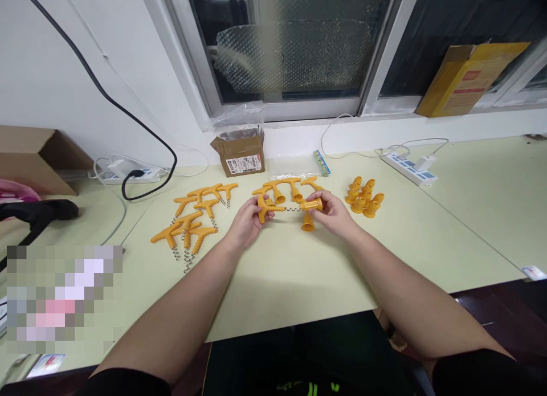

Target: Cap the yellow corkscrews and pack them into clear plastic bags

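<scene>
Left hand (248, 220) gripping corkscrew handle (262, 208), right hand (335, 212) pinching orange cap (311, 204) (spiral between), bare table (299, 270) toward near edge

Orange corkscrews (188, 228), pale green table (299, 270)

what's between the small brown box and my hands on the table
In the head view, a row of orange T-handled corkscrews lies between the small cardboard box and both hands.

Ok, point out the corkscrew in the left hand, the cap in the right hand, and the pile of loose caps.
corkscrew (262, 207): head view, orange handle.
cap (311, 204): head view, its side.
loose caps (364, 198): head view, pile's middle.
</scene>
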Action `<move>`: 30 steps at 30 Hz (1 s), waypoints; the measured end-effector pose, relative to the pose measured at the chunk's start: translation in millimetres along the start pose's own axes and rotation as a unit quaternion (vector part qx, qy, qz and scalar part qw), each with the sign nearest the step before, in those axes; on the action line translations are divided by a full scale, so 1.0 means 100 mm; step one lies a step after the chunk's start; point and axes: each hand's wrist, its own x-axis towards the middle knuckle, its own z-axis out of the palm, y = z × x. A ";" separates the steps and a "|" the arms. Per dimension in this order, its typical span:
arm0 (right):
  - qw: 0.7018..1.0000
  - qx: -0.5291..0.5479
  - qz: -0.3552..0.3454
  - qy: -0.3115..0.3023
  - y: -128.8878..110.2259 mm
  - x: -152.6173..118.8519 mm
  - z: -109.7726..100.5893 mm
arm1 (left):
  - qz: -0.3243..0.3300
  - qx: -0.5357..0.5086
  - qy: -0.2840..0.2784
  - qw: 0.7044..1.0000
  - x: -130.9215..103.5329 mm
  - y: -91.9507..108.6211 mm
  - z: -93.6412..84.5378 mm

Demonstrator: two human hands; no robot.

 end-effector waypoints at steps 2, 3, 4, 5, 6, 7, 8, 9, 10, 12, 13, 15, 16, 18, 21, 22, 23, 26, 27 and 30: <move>1.000 -0.012 0.003 -0.011 0.03 0.00 0.01 | -0.003 -0.007 -0.008 1.000 -0.01 -0.01 0.01; 1.000 -0.014 -0.001 -0.010 0.05 0.00 0.01 | -0.003 -0.011 -0.008 1.000 -0.01 -0.01 0.02; 1.000 -0.010 -0.008 -0.004 0.06 0.01 0.00 | -0.001 -0.014 -0.006 1.000 -0.01 -0.01 0.02; 1.000 -0.003 -0.018 0.005 0.07 0.01 0.00 | 0.002 -0.017 -0.002 1.000 -0.02 -0.01 0.02; 1.000 0.006 -0.025 0.016 0.09 0.02 -0.01 | 0.005 -0.019 0.002 1.000 -0.02 -0.01 0.02; 0.999 0.015 -0.030 0.024 0.09 0.02 -0.02 | 0.008 -0.020 0.007 1.000 -0.01 0.00 0.02; 0.999 0.020 -0.031 0.030 0.10 0.03 -0.03 | 0.010 -0.021 0.010 1.000 -0.01 0.00 0.02; 0.999 0.022 -0.032 0.031 0.11 0.03 -0.03 | 0.011 -0.021 0.011 1.000 -0.01 0.00 0.02; 0.999 0.020 -0.034 0.030 0.12 0.03 -0.03 | 0.011 -0.019 0.009 1.000 -0.01 -0.01 0.02; 0.999 0.012 -0.041 0.023 0.15 0.03 -0.01 | 0.010 -0.013 -0.001 1.000 -0.02 -0.02 0.03; 0.999 0.010 -0.046 0.015 0.16 0.03 0.01 | 0.010 -0.008 -0.009 1.000 -0.03 -0.02 0.03; 0.999 0.011 -0.053 -0.007 0.19 0.02 0.05 | 0.006 0.000 -0.032 0.999 -0.06 -0.04 0.06; 0.998 0.014 -0.056 -0.019 0.20 0.02 0.06 | 0.004 0.004 -0.047 0.999 -0.08 -0.05 0.08; 0.997 0.021 -0.061 -0.037 0.21 0.01 0.08 | 0.000 0.014 -0.072 0.997 -0.11 -0.08 0.13; 0.995 0.032 -0.077 -0.051 0.20 0.00 0.09 | -0.006 0.038 -0.085 0.996 -0.16 -0.10 0.21; 0.994 0.036 -0.087 -0.054 0.19 0.00 0.09 | -0.007 0.048 -0.084 0.995 -0.17 -0.11 0.22; 0.993 0.036 -0.098 -0.055 0.18 0.00 0.08 | -0.010 0.058 -0.081 0.995 -0.18 -0.12 0.24; 0.991 0.020 -0.118 -0.058 0.15 -0.01 0.07 | -0.028 0.077 -0.073 0.994 -0.21 -0.14 0.26; 0.992 0.018 -0.107 -0.062 0.15 -0.01 0.07 | -0.033 0.080 -0.073 0.994 -0.21 -0.14 0.26; 0.995 0.055 -0.032 -0.076 0.12 -0.04 0.09 | -0.018 0.087 -0.087 0.992 -0.22 -0.15 0.25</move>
